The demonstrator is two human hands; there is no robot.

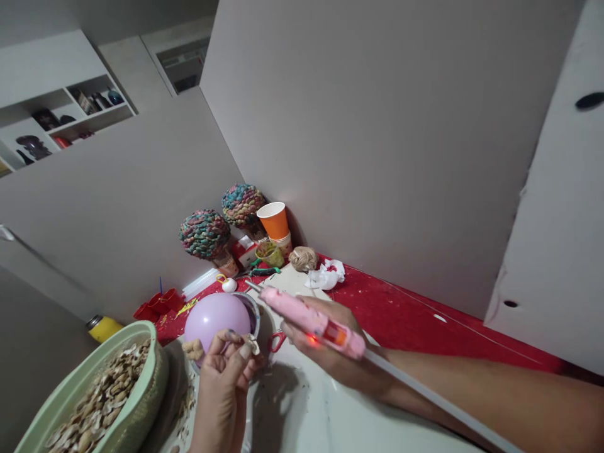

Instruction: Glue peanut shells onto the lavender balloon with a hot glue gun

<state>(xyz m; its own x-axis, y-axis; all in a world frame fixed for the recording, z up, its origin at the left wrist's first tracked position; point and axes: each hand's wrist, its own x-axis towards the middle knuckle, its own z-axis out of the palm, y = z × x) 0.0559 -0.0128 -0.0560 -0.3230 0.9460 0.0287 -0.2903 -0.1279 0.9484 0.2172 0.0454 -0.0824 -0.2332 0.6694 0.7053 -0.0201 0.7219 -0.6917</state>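
Pinching a shell (253,345) in the left grip (224,371), lower centre; clasping a glue gun (309,319) in the right grip (337,370); could burst the lilac balloon (217,316) by brushing the nozzle (253,286).

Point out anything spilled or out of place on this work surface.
Shell bits lie scattered outside the green basket, as if spilled. A crumpled white tissue lies beside the ball of twine, looking discarded.

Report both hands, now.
Left hand: closed, pinching a peanut shell piece.
Right hand: closed around a pink glue gun.
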